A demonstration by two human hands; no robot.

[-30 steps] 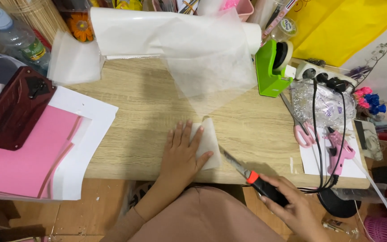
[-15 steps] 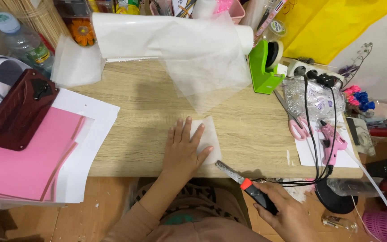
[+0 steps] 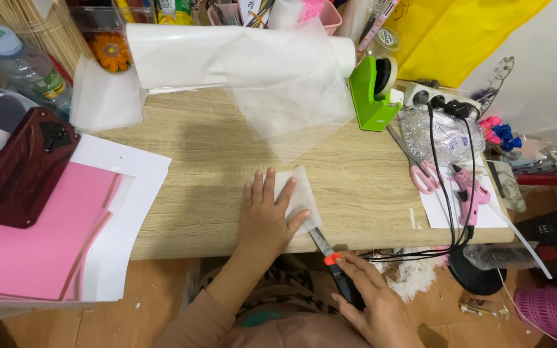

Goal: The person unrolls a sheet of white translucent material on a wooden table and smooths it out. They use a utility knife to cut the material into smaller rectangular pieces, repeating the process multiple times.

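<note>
1. Since the earlier frame the right hand [image 3: 372, 306] has brought the utility knife [image 3: 330, 261] forward; its blade tip now reaches the near edge of the small white paper piece [image 3: 299, 196], where a moment ago it lay short of it. The left hand [image 3: 265, 216] has stayed pressed flat.
2. Right hand: fingers curled around the knife's dark handle, just behind the orange slider, at the near edge of the bench [image 3: 214, 167].
3. Left hand: open, fingers spread, palm down on the left part of the paper piece, pinning it to the bench. It grips nothing.
4. Judgement: the cut should go best with the blade kept low and drawn toward the body, and the left fingertips [image 3: 291, 221] held clear of the blade line; they sit very close to it now.
5. Judgement: thin paper may bunch or tear; firm downward pressure beside the cut should help.
6. Further off: pink scissors [image 3: 420, 171] and a pink glue gun [image 3: 469, 190] to the right, pink sheets [image 3: 33, 238] to the left.
7. Farthest: a green tape dispenser [image 3: 372, 96] and a large white roll [image 3: 227, 55] with its sheet trailing loose.
</note>
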